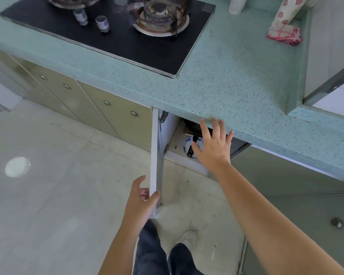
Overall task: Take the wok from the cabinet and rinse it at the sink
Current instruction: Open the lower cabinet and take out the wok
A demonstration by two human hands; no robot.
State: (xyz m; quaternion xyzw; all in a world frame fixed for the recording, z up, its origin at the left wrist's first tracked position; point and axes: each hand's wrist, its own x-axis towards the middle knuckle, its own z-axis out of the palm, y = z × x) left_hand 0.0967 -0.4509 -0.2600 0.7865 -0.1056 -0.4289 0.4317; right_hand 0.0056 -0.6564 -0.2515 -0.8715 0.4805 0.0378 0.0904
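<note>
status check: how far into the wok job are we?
Done: the cabinet door stands open, with the left hand gripping its edge.
In hand: the right hand, fingers spread, reaches into the cabinet toward a dark pan, probably the wok. It grips nothing yet.
Left: grasp the wok, lift it out, carry it to the sink and rinse it. No sink is in view.

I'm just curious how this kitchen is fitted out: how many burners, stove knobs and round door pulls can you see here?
Burners: 2 (the left one is cut off by the picture's edge)
Stove knobs: 2
Round door pulls: 5
Total: 9
</note>
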